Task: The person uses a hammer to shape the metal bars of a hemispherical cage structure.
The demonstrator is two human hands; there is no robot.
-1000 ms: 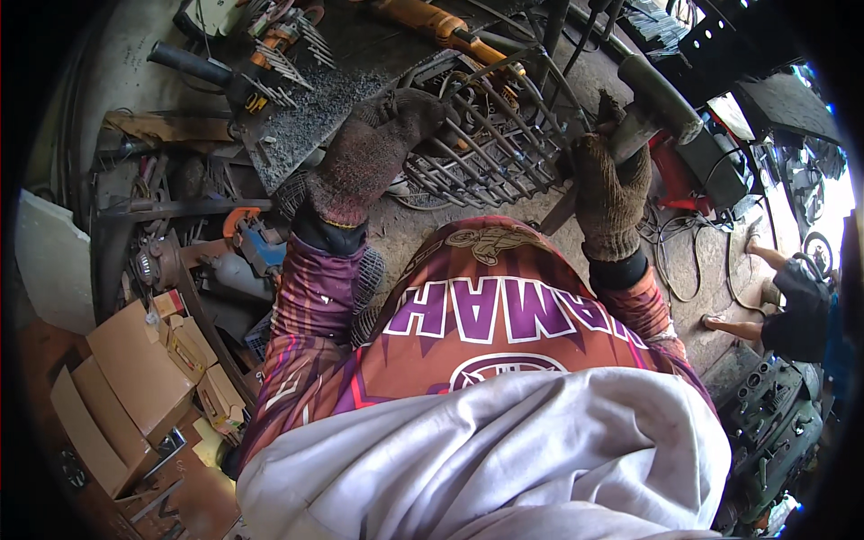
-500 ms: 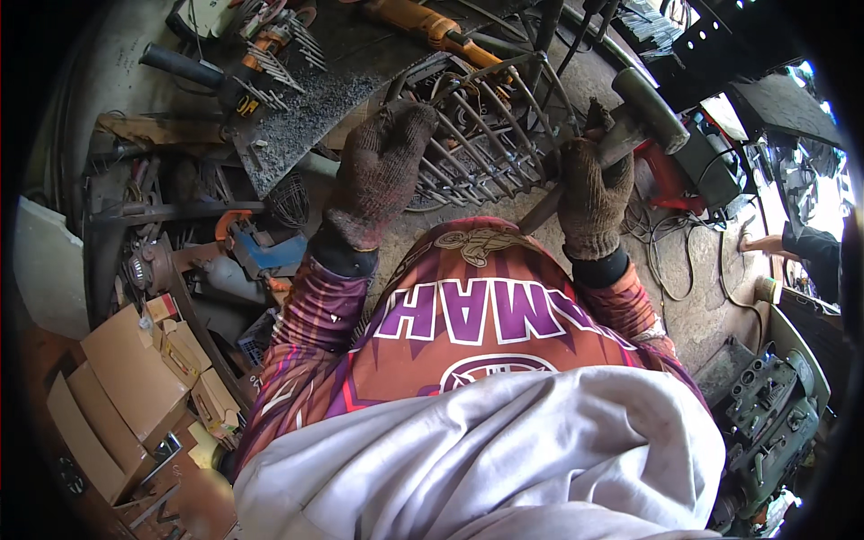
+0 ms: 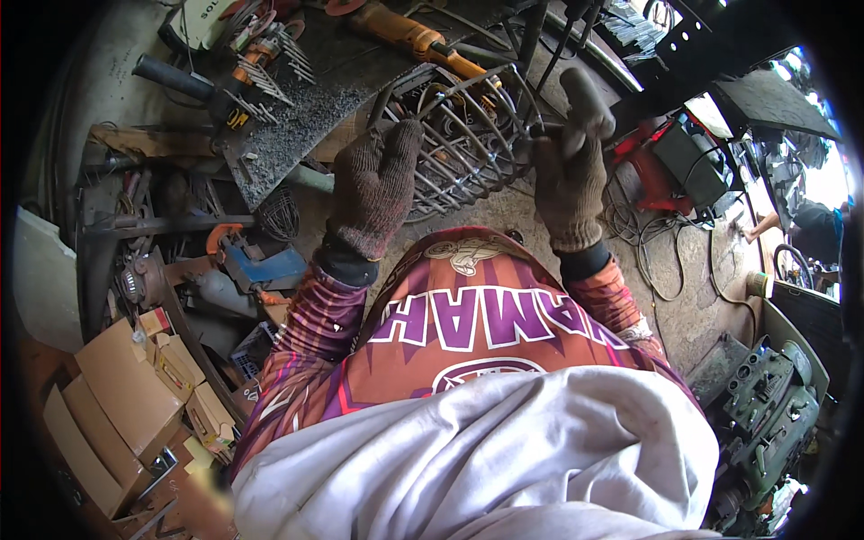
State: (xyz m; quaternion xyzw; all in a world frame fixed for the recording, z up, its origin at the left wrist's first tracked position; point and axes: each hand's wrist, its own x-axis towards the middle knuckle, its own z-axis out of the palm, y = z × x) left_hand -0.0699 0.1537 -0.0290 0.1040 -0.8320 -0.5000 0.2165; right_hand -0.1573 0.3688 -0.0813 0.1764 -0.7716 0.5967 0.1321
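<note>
Both my hands wear dirty brown knitted gloves. My left hand [image 3: 373, 184] is closed on the left side of a cage-like frame of welded metal rods [image 3: 481, 135]; its fingertips are partly hidden behind the glove. The frame is tilted, with its rows of bars facing me. To its right, my right hand [image 3: 571, 189] is closed around a hammer [image 3: 587, 103], whose thick head stands above the glove, slightly blurred. The hammer's handle is mostly covered by my hand.
An orange angle grinder [image 3: 405, 34] lies beyond the frame. Metal filings cover a plate [image 3: 279, 144] at the upper left, beside an orange drill [image 3: 256, 63]. A blue clamp-like tool [image 3: 265, 261], cardboard boxes [image 3: 130, 391], cables [image 3: 648, 238] and a green machine [image 3: 769, 405] surround me.
My right hand has moved left with the hammer, whose head has turned more upright. The rod frame has shifted left and tilted, and my left hand has come slightly nearer.
</note>
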